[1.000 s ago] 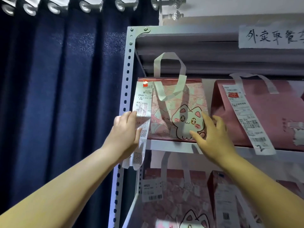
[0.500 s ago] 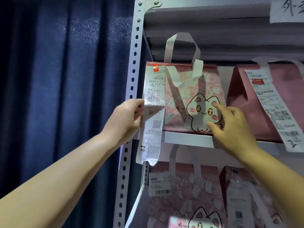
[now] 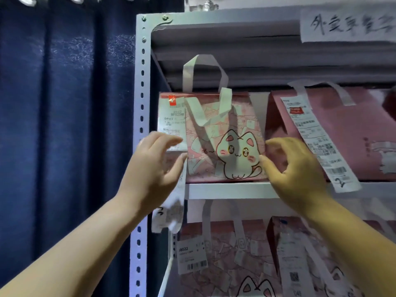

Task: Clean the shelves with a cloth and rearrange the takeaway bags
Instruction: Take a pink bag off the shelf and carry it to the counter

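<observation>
A pink takeaway bag with a white cartoon cat (image 3: 214,136) stands at the left end of the grey metal shelf (image 3: 231,190). Its white handles stick up and a long receipt (image 3: 171,116) hangs down its left side. My left hand (image 3: 154,168) hovers at the bag's left edge over the receipt, fingers spread. At the bag's right lower corner is my right hand (image 3: 295,172), fingers curved and apart, thumb close to the bag. Neither hand clasps anything. I see no cloth.
A plain pink bag (image 3: 353,133) with a long receipt (image 3: 317,142) stands right of the cat bag. Two more cat bags (image 3: 225,254) (image 3: 300,264) sit on the shelf below. The perforated upright (image 3: 140,93) and a dark blue curtain (image 3: 64,125) lie left; a handwritten sign (image 3: 347,24) hangs above.
My left hand has let go of the receipt and opened beside the bag. My right hand has lifted off the cat picture and moved to the bag's right edge. The view shifted slightly.
</observation>
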{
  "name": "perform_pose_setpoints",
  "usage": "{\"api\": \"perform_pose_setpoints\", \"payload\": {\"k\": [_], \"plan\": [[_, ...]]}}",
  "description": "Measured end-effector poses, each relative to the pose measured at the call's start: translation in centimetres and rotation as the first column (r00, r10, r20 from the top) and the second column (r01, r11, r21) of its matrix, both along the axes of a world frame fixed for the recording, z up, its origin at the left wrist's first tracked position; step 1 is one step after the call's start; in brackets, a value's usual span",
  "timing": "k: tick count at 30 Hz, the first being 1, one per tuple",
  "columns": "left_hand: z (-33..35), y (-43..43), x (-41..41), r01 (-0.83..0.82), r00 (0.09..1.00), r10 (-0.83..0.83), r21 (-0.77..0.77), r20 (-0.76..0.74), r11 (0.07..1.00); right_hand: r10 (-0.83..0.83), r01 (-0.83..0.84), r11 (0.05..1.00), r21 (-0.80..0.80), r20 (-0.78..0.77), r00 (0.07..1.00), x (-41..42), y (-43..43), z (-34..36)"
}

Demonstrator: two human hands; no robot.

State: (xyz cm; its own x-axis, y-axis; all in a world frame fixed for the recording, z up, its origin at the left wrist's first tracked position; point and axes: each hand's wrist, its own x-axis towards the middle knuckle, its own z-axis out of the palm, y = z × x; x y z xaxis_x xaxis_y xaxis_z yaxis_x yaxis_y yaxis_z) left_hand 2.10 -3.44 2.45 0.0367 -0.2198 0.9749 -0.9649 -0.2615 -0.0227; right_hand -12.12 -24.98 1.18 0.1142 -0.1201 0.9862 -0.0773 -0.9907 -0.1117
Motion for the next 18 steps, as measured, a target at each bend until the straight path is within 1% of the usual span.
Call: {"api": "perform_pose_setpoints", "payload": {"k": [2,5,8,10,14,16,18], "plan": [[-0.2,-1.3,-1.3,0.066,0.997,-0.067,0.053,0.023,0.996,-0.018,0.018,1.0,-0.024,0.01,1.0,-1.2,-0.2,-0.2],[-1.0,-3.7,-2.8,0.136,0.989,-0.142,0.113,0.038,0.984,-0.031,0.031,0.999,-0.019,0.019,0.999,-3.2,-1.2,-0.7],[-1.8,-6.4,-4.6,0.213,0.975,-0.22,0.131,0.038,0.968,-0.054,0.054,0.998,-0.039,0.012,0.998,-5.4,-3.1,-1.1],[-2.0,-8.3,-6.0,0.257,0.962,-0.266,0.136,0.056,0.957,-0.085,0.087,0.995,-0.048,0.035,0.996,-6.9,-4.8,-1.1],[-1.5,-12.2,-8.7,0.258,0.961,-0.268,0.122,0.073,0.958,-0.135,0.143,0.988,-0.06,0.121,0.983,-9.8,-8.9,-0.6],[-1.1,-14.2,-9.7,0.228,0.972,-0.232,0.083,0.043,0.97,-0.173,0.184,0.98,-0.07,0.146,0.974,-11.1,-11.2,-0.1],[-0.6,-16.2,-10.5,0.198,0.98,-0.197,0.039,-0.025,0.979,-0.232,0.24,0.969,-0.053,0.13,0.964,-12.1,-13.5,0.3]]}}
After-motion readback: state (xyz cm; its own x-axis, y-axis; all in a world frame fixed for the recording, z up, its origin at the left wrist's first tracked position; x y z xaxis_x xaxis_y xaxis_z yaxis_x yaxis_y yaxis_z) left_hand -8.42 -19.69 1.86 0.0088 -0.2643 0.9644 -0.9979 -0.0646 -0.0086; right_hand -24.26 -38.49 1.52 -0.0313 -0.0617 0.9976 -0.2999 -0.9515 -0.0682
